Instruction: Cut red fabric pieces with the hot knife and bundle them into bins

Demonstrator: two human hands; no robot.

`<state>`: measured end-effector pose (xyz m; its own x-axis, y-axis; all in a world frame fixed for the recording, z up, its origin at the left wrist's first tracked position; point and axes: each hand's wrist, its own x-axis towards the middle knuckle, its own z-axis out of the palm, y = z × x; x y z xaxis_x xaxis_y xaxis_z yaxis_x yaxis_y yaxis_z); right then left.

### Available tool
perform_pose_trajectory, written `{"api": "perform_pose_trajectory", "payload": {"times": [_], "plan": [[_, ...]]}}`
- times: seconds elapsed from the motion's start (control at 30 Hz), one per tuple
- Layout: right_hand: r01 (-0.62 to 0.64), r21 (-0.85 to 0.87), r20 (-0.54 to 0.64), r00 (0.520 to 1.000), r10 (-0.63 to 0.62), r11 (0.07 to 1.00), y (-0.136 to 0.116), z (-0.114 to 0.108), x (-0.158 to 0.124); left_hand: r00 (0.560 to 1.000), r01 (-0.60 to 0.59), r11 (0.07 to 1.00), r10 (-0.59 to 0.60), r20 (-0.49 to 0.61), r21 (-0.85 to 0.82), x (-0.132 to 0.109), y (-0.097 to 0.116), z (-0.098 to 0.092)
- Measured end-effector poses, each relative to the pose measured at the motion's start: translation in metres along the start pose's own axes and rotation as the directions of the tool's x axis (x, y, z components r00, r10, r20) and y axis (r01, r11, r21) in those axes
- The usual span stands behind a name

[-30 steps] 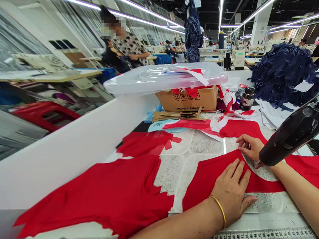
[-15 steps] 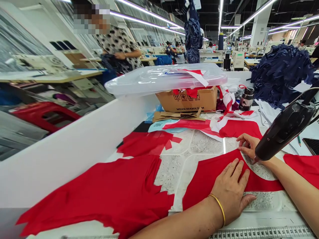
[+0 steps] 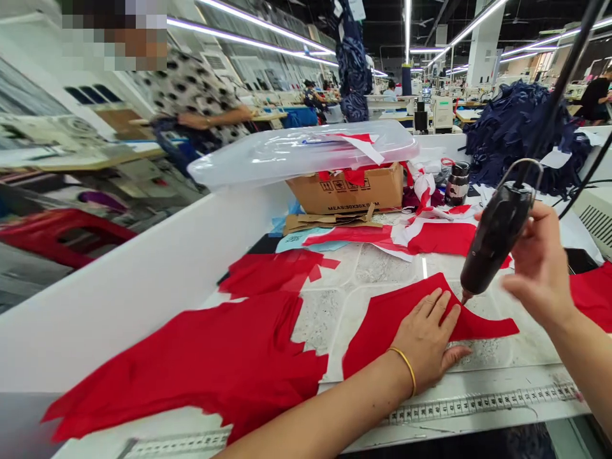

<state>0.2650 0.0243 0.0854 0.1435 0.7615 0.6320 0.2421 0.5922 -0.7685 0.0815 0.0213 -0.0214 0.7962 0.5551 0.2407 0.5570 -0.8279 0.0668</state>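
Left hand (image 3: 423, 338): fingers spread, palm flat, pressing red cloth (image 3: 382, 335) down | right hand (image 3: 540, 264): gripping black corded tool (image 3: 495, 233), tip at cloth edge, close to left fingers

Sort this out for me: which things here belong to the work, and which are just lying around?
In use: left hand pressing the red fabric piece; right hand gripping the black hand tool.
Lying around: larger red fabric piece; cardboard carton; clear plastic tub; navy fabric heap.
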Motion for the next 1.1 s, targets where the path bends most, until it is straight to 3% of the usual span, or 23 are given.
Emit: {"api": "perform_pose_trajectory", "payload": {"times": [0.1,0.2,0.4,0.53,0.67,0.87,1.1], "plan": [[0.051,-0.147,-0.037,0.998,-0.057,0.988,-0.004,0.008,-0.014,0.999,-0.019,1.000,0.018,0.031,0.009,0.001,-0.002,0.000],[0.025,-0.138,-0.048,0.998,-0.032,0.990,-0.003,0.009,-0.021,0.999,-0.036,0.999,0.036,0.034,0.012,0.002,0.003,-0.001],[-0.119,-0.157,-0.071,0.992,0.108,0.980,-0.003,-0.013,-0.025,0.974,-0.222,0.973,0.224,0.020,-0.068,0.007,0.032,-0.005],[-0.152,-0.284,-0.182,0.978,0.102,0.947,0.000,-0.025,-0.029,0.957,-0.287,0.950,0.290,0.008,-0.125,0.012,0.050,-0.004],[-0.152,-0.360,-0.194,0.977,0.085,0.920,0.001,-0.032,-0.031,0.972,-0.234,0.967,0.235,0.000,-0.105,0.007,0.059,0.000],[-0.030,-0.394,-0.211,0.976,-0.059,0.919,0.003,-0.035,-0.033,0.996,-0.087,0.996,0.087,-0.005,-0.029,-0.004,0.057,0.014],[-0.101,-0.329,-0.246,0.969,0.018,0.939,0.005,-0.040,-0.037,0.993,-0.116,0.993,0.116,0.010,0.015,-0.006,0.039,0.018]]}}
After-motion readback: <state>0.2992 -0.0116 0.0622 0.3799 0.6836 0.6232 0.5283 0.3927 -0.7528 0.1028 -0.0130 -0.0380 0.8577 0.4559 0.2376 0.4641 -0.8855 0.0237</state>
